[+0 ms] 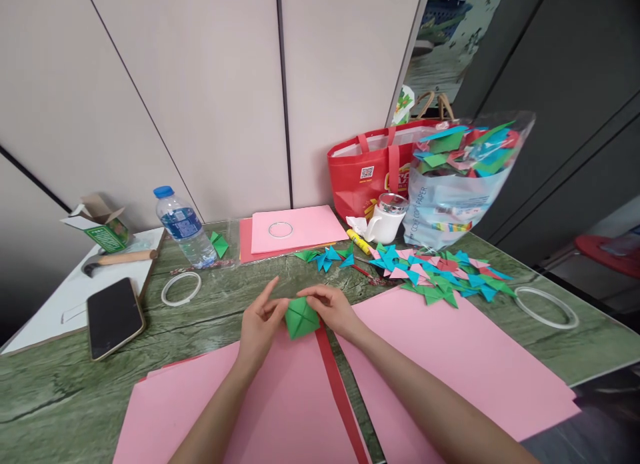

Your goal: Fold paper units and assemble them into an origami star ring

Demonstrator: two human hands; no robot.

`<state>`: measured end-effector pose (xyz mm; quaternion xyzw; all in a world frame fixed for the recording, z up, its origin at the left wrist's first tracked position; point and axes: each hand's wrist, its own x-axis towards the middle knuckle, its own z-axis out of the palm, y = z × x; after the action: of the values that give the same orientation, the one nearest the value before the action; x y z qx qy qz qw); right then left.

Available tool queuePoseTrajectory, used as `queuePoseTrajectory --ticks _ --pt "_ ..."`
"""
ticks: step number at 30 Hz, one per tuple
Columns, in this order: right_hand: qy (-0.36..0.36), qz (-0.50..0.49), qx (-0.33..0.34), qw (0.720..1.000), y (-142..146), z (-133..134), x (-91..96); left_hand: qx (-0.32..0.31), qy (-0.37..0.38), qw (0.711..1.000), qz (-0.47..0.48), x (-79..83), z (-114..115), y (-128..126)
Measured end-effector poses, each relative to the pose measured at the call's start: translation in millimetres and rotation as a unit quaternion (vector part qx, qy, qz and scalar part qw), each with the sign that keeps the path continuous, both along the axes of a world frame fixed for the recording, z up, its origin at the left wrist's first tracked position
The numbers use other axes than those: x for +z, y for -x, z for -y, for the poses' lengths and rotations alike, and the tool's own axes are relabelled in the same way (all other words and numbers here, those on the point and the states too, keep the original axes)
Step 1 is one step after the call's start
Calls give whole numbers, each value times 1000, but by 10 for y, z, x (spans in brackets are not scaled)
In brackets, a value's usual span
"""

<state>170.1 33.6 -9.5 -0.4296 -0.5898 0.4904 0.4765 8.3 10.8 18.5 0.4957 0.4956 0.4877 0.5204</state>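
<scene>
A small green folded paper [302, 319] with crossing creases is held up between both hands, above the far edge of a pink paper sheet [280, 397]. My left hand [261, 321] pinches its left corner between thumb and fingers, with one finger raised. On the other side, my right hand [334, 309] grips the upper right edge with thumb and fingertips. Beneath the pink sheet a strip of red paper [332, 377] shows. Another stack of pink paper [450, 357] lies under my right forearm.
Folded paper pieces [440, 271] in several colours are heaped at the right, before a filled plastic bag [450, 197], a white mug [387, 221] and a red tote bag [360, 177]. Leftward stand a water bottle [185, 227], a phone [115, 317], a hammer [120, 259] and a white ring [181, 289].
</scene>
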Motion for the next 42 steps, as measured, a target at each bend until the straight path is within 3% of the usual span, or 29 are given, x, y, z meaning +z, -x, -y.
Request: queuePoseTrajectory --ticks 8,13,20,26,34,42 --pt "13 -49 18 999 29 53 64 59 28 998 2 -15 -28 0" --pt "37 -67 0 997 30 37 29 34 28 999 -5 -20 -29 9" --pt "8 -29 50 998 32 75 64 24 48 999 9 2 -16 2" --pt "23 -61 -17 998 38 75 53 -32 56 996 65 34 -2 -31" --pt "74 -86 17 993 55 104 67 7 77 996 39 -17 -9 -15" --pt "50 -52 58 996 39 106 77 21 82 996 22 -33 -17 -15"
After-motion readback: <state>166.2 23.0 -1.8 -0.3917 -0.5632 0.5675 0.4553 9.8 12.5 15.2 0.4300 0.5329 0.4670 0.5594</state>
